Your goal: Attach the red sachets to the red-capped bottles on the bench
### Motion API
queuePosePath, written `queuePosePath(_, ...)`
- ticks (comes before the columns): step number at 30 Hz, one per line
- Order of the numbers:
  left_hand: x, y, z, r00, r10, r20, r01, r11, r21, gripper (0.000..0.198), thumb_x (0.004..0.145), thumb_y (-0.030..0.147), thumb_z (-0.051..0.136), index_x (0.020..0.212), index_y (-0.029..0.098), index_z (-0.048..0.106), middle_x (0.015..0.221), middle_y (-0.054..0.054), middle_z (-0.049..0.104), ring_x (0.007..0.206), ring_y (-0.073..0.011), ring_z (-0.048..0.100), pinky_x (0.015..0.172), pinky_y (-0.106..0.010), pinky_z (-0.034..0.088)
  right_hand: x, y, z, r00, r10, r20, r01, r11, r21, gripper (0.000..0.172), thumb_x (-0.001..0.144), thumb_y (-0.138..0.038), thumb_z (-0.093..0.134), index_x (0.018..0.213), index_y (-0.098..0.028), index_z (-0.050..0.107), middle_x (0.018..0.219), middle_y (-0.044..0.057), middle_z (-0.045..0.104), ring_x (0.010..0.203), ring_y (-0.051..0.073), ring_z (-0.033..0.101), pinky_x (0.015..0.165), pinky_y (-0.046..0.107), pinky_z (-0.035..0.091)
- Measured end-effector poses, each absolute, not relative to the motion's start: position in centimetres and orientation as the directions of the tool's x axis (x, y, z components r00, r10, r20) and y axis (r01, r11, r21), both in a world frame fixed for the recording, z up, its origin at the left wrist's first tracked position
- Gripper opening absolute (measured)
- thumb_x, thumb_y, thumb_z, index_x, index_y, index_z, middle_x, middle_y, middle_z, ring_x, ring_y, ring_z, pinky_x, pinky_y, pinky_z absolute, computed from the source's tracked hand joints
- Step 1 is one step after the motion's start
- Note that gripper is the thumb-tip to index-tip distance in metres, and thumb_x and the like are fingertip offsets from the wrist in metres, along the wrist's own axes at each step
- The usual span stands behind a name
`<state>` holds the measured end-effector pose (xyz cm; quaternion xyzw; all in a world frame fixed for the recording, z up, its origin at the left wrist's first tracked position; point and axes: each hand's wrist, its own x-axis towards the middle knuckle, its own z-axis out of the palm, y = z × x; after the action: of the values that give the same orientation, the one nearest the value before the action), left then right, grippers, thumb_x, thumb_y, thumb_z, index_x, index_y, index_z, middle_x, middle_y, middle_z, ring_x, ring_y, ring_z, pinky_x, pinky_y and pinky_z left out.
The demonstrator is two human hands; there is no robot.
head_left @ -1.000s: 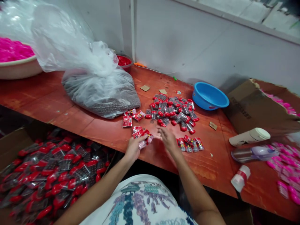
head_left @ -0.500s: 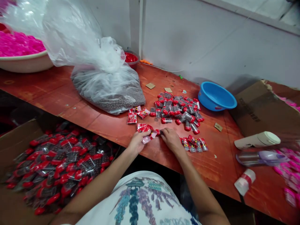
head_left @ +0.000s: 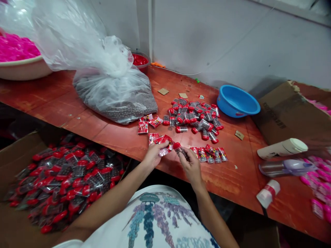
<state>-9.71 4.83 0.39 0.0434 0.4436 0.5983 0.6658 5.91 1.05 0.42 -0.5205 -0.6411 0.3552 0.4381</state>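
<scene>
Dozens of red-capped packets fill the cardboard box (head_left: 15, 155) at far left, too many to count, so much of the bagging looks done. One clear bag of dark beads (head_left: 116, 96) lies on the table (head_left: 51, 100). About three loose wrappers (head_left: 143, 127) lie just beside it. The left hand (head_left: 152, 156) pinches one red wrapper (head_left: 165, 143) at the table edge. The right hand (head_left: 192, 167) grips one red-capped vial (head_left: 179, 150), its cap touching that wrapper. Roughly five wrapped packets (head_left: 209, 154) sit in a row just beside the right hand. Behind them a heap of some thirty bare vials (head_left: 193, 119) looks left to wrap. One blue bowl (head_left: 238, 101) stands further right.
</scene>
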Motion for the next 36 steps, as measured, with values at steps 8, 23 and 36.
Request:
queuePosePath(8,-9.8,4.1,1.4,-0.081,0.891,-0.447,-0.696,0.271,0.665,0.024,0.052,0.011,0.081,0.073,0.012,0.068,0.071,-0.003,0.07,0.061,-0.0152,0.065,0.063,-0.029,0.054,6.4,0.9,0.6,-0.138,0.989,0.058,0.262,0.093,-0.961,0.029,0.086,-0.032,0.054,0.111,-0.024,0.067,0.093,0.003,0.066,0.077,0.017,0.058,0.07,0.028,0.047)
queuePosePath(23,-9.3,3.9,1.4,-0.061,0.913,-0.403,-0.579,0.297,0.759,0.033,0.046,0.016,0.085,0.076,0.014,0.07,0.069,-0.001,0.07,0.06,-0.0139,0.063,0.06,-0.025,0.051,6.7,0.7,0.9,-0.164,0.986,0.043,0.205,0.077,-0.976,0.027,0.084,-0.03,0.058,0.107,-0.023,0.069,0.088,0.003,0.063,0.072,0.014,0.056,0.062,0.025,0.045)
queuePosePath(36,-9.9,3.5,1.0,0.019,0.95,-0.311,-0.449,0.286,0.846,0.03,0.05,0.019,0.085,0.075,0.014,0.069,0.073,-0.002,0.07,0.065,-0.0147,0.063,0.064,-0.026,0.052,6.6,0.4,0.4,-0.059,0.998,0.007,0.104,0.013,-0.994,0.027,0.083,-0.033,0.06,0.106,-0.022,0.069,0.094,0.003,0.066,0.077,0.015,0.058,0.061,0.024,0.046)
